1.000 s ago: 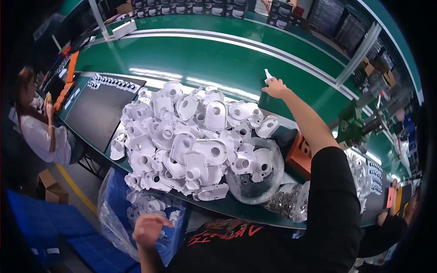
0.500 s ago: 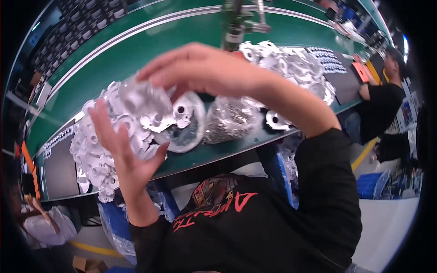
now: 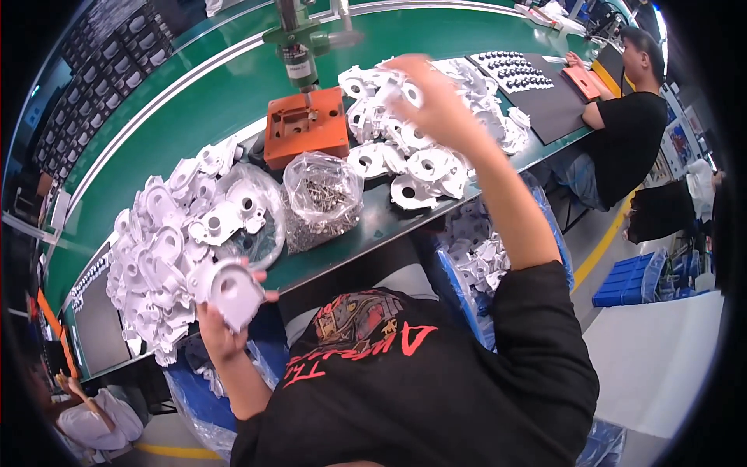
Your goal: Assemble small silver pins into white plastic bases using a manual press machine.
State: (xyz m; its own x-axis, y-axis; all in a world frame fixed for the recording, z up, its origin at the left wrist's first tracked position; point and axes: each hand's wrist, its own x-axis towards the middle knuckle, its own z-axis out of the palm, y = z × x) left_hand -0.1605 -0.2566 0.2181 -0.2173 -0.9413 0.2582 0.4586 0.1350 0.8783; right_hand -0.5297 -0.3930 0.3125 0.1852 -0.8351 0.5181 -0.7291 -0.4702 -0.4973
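A white plastic housing (image 3: 240, 297) with a round raised rim and a hole rests in my left hand (image 3: 220, 336), the fingers wrapped behind and below it. It is in front of the left heap of similar white housings (image 3: 148, 268). Smeared by motion, my right hand (image 3: 432, 105) passes over the right heap of white housings (image 3: 429, 165); its fingers are too blurred to read. Between the heaps stands an orange fixture block (image 3: 333, 138) under a green vertical tool (image 3: 298, 58). In front of the block sits a clear plastic bag of small metal screws (image 3: 323, 204).
Blue bins (image 3: 447, 265) lined with plastic hold more white parts below the bench edge (image 3: 373, 243). Dark mats (image 3: 545, 105) with rows of small parts lie at both ends. A co-worker (image 3: 630, 117) sits at the right, another person (image 3: 101, 412) at lower left.
My left hand, open before, now grips a white housing. My right hand has moved from the left heap over to the right one. The view has shifted, revealing the orange block.
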